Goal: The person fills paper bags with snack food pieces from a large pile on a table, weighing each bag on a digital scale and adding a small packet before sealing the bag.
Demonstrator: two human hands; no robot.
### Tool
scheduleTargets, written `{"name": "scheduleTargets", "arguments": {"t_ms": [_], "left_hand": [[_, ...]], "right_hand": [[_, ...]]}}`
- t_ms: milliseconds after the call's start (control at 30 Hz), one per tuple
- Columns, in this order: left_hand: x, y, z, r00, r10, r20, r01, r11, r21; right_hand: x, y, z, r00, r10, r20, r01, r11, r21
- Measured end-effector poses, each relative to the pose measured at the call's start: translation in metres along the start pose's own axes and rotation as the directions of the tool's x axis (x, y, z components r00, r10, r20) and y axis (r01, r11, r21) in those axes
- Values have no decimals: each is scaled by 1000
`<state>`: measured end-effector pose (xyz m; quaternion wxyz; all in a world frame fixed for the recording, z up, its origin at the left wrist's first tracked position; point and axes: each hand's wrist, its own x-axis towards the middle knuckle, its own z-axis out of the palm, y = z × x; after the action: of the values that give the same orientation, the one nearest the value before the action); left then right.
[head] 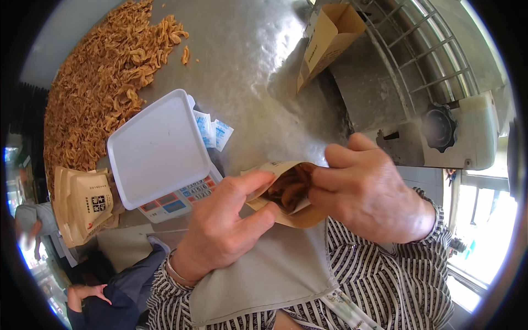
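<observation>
An unsealed kraft paper pouch (303,220) with brown dried pieces inside is held close to the grey apron. My left hand (231,222) grips its left side between thumb and forefinger. At its right rim, my right hand (363,189) pinches the edge, fingertips partly inside the mouth; whether they also hold a piece is hidden. Left of the hands, a digital scale (165,208) with a white tray (161,148) stands on the metal table. Small white and blue packets (212,130) lie by the tray's right edge.
A large heap of brown dried strips (95,95) covers the table's left side. Filled-looking kraft pouches (84,204) stand left of the scale. Another open pouch (326,43) stands near a machine with a wire guard (416,53) and black knob (439,128). Another person (109,303) is at lower left.
</observation>
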<state>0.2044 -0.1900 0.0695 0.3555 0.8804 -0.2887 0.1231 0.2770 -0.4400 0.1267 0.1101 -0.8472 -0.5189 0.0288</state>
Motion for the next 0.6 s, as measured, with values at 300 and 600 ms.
{"name": "scheduleTargets", "arguments": {"t_ms": [300,600], "left_hand": [[4,4,-3,1000,-27,-10,28,998,50],[6,-1,1,997,-71,-41,73,997,29]], "right_hand": [[-7,11,-23,976,-15,-219,20,1000,23],[-45,21,52,885,291,-364,-137,909,392]]}}
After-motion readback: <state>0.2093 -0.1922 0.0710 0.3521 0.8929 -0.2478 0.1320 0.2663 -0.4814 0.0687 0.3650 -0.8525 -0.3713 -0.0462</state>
